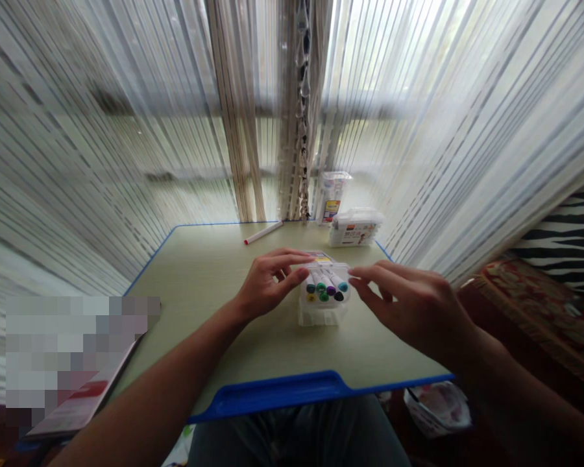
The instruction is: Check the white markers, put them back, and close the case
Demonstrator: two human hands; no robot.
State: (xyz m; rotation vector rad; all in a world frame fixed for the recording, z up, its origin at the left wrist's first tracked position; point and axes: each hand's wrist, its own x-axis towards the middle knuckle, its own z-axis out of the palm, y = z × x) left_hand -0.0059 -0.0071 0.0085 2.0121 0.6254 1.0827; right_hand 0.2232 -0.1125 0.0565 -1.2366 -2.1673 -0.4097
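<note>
Gripping with my left hand (267,282) the clear plastic marker case (324,314); my right hand (409,305), unclenched, fingertips touching its three o'clock edge

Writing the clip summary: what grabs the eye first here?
A clear marker case sits in the middle of the green table, colour-capped markers standing in it, with the left hand and right hand holding its two sides. Behind, striped curtains fill the view; a loose red-tipped marker lies at the table's far edge.
</note>
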